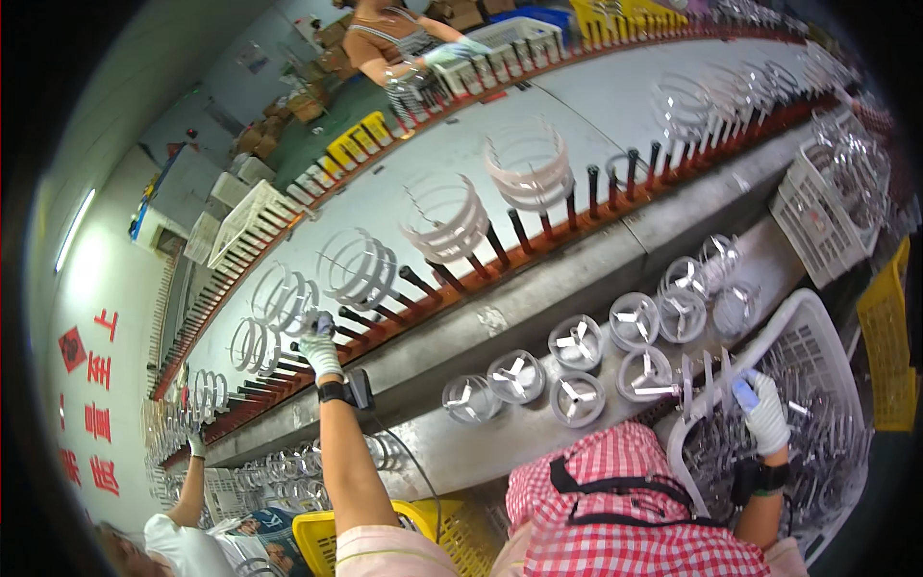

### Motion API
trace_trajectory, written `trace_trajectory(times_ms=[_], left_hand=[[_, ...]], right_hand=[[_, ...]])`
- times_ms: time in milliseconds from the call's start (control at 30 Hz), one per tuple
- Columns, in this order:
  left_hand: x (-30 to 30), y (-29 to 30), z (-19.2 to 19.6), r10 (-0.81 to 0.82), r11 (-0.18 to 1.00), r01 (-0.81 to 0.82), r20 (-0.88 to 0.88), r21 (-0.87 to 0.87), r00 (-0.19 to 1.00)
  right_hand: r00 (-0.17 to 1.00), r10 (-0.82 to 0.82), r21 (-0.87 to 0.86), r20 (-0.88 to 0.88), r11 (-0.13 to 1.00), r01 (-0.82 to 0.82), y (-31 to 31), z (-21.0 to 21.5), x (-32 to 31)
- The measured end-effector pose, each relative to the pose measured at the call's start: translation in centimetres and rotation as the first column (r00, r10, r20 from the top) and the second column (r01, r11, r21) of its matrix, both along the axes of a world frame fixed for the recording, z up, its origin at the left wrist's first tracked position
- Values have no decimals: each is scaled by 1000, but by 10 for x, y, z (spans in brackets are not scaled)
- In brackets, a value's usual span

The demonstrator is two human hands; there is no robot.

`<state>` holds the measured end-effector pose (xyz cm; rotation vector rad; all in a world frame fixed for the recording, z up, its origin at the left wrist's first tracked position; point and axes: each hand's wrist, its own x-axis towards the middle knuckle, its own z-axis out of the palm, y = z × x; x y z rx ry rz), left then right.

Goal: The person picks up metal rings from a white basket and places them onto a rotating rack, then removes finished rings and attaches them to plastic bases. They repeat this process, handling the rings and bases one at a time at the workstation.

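Our left hand (319, 351), in a pale glove, reaches up at left of centre to the rim of a pale conveyor (601, 96). Its fingers point forward, their tips beside a clear ringed frame (286, 296); we cannot tell whether they pinch it. Our right hand (764, 409), at lower right, is bent over a pale basket (803, 306) full of clear parts (827, 433); its fingers are curled, but we cannot make out what, if anything, they grip.

The conveyor's smooth surface sweeps from lower left to upper right, edged by a reddish-brown rail (538, 252) with dark pegs (423, 284). More ringed frames stand along this near edge. Below it runs a dull metal ledge (490, 447), where clear round cups (519, 375) with white three-armed inserts sit in loose rows, right of centre.

Across the conveyor, at the top, we see a co-worker in a brown top (375, 38); another in white (178, 529) works at lower left. A pale wall (125, 288) with red lettering and a lit tube (75, 231) fills the left side, and cartons (260, 139) are piled on the green floor (327, 139) at upper left.
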<state>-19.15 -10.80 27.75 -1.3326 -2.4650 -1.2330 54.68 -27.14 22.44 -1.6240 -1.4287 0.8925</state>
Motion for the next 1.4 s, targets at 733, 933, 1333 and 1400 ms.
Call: trace_trajectory(times_ms=[733,933,1333,1400], left_hand=[[-106,-64,-20,-587,730,110,536,675,607],[-157,-83,-48,-77,989,103,-222,107,972],[-25,-141,-48,-356,874,134,429,467,830],[79,-147,-24,-430,848,526,500,-61,752]], right_hand=[[968,230,-146,-103,959,-243,21,55,-208],[970,228,-200,-87,950,-242,21,60,-226],[837,447,96,315,862,-497,41,57,-233],[854,497,33,152,861,-507,44,75,-251]])
